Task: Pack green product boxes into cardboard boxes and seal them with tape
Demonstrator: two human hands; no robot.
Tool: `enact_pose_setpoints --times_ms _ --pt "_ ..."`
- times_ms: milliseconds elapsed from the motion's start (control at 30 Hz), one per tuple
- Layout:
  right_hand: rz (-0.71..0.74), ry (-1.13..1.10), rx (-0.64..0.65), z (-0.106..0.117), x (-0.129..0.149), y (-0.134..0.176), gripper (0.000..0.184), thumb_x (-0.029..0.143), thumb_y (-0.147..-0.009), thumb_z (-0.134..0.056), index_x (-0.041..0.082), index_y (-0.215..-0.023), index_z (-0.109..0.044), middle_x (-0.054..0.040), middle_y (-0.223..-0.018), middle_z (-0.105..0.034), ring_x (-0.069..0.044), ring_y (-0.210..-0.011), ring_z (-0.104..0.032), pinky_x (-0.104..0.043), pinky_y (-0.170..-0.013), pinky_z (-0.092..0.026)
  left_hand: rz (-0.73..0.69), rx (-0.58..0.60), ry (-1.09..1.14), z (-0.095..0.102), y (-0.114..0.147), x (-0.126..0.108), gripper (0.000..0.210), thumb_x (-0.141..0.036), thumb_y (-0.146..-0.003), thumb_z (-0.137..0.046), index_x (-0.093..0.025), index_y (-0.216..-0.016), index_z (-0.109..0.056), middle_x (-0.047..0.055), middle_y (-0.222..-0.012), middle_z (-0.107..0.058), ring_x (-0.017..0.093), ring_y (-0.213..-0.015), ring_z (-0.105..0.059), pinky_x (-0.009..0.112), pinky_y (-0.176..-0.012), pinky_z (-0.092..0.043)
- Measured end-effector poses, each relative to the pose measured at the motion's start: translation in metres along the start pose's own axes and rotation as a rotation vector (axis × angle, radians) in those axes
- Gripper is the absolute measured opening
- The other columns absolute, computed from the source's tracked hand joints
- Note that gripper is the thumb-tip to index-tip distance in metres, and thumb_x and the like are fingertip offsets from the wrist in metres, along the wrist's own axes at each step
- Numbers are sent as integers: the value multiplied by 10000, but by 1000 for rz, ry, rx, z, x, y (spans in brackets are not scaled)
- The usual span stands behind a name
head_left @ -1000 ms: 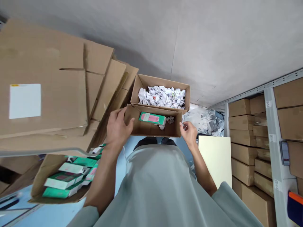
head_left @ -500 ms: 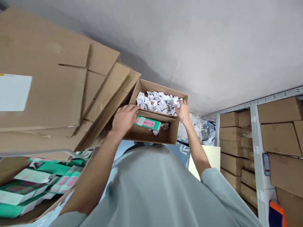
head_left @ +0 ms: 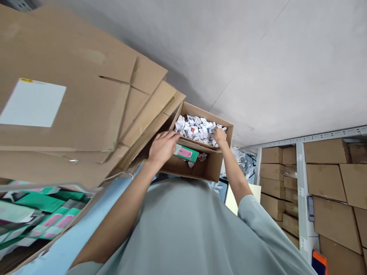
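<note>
White crumpled paper (head_left: 195, 129) meets right hand (head_left: 220, 136); left hand (head_left: 163, 148) touches brown cardboard box's (head_left: 208, 116) near-left corner; fingers curl, holds unclear.

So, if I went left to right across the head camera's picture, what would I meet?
White label → left hand → green-and-pink box → right hand → metal shelf post.

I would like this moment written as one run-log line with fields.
left hand: at near rim of far box | right hand: fingers in crumpled paper, hold unclear | near box: green-and-pink carton inside
</note>
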State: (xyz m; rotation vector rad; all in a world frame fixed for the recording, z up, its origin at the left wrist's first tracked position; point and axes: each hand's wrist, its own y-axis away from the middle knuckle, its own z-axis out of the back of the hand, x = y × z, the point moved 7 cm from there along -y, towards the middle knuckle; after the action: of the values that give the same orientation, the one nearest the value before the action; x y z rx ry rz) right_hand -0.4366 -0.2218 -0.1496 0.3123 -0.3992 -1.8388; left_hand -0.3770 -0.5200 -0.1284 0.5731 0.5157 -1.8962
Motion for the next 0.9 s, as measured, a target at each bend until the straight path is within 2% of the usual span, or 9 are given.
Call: enact_pose_setpoints --times_ms 100,200,300,367,500,633,700,800,900 --pt "-14 -7 -53 14 -7 16 423 165 -1049 -596 214 -1463 -669 -167 -1410 -767 -305 -1241 -732 -396 -1041 -554 -22 -8 -1 1 1 1 487 -193 -1047 -480 -286 -1389 -815 145 -1316 -797 357 -1269 -686 543 -1119 -503" --pt "-5 -116 -196 38 -18 50 436 202 -1031 -580 227 -1456 -673 -144 -1386 -773 -306 -1217 -742 -386 -1036 -563 -47 -1 -34 0 3 1 489 -208 -1067 -465 -280 -1423 -793 143 -1342 -790 357 -1285 -672 546 -1116 -500" --pt "43 -313 -352 59 -28 104 449 254 -982 -611 201 -1419 -704 -132 -1297 -800 -278 -1037 -768 -385 -992 -583 -55 10 -45 0 4 1 490 -218 -1074 -467 -285 -1451 -773 137 -1361 -783 355 -1302 -660 540 -1109 -494" --pt "110 -452 -406 64 -29 144 454 295 -955 -640 201 -1390 -724 -110 -1250 -811 -228 -849 -743 -377 -943 -599 -57 19 -42 -1 5 0 495 -219 -1075 -469 -284 -1468 -763 137 -1369 -780 359 -1303 -656 541 -1102 -492" --pt "188 -693 -294 43 -17 195 437 327 -938 -665 226 -1354 -753 -71 -1232 -823 -182 -771 -727 -327 -844 -612 -53 24 -43 -1 6 0 495 -221 -1073 -479 -255 -1487 -749 148 -1378 -773 371 -1294 -650 545 -1100 -484" --pt "134 -687 -154 3 -3 200 355 269 -918 -685 226 -1255 -790 -39 -1109 -834 -183 -774 -728 -322 -852 -616 -55 31 -68 -2 6 1 468 -249 -1107 -444 -227 -1463 -748 134 -1396 -771 359 -1289 -653 515 -1110 -467" --pt "94 -641 -123 -12 1 196 349 245 -923 -701 235 -1260 -789 -36 -1119 -834 -181 -765 -725 -326 -856 -618 -63 38 -82 -3 7 2 461 -253 -1116 -433 -225 -1453 -748 125 -1393 -772 353 -1290 -654 504 -1110 -462" --pt "82 -600 -123 -17 4 194 350 273 -973 -726 244 -1319 -771 -59 -1232 -826 -178 -763 -729 -331 -848 -620 -68 48 -96 -5 6 2 454 -242 -1113 -438 -226 -1446 -746 122 -1391 -773 355 -1302 -650 498 -1099 -460" --pt "100 -596 -157 -4 2 194 315 329 -1038 -710 245 -1338 -761 -62 -1220 -836 -190 -777 -742 -335 -854 -622 -62 49 -87 -6 5 4 460 -229 -1102 -455 -240 -1463 -740 128 -1394 -769 358 -1313 -644 504 -1104 -455"
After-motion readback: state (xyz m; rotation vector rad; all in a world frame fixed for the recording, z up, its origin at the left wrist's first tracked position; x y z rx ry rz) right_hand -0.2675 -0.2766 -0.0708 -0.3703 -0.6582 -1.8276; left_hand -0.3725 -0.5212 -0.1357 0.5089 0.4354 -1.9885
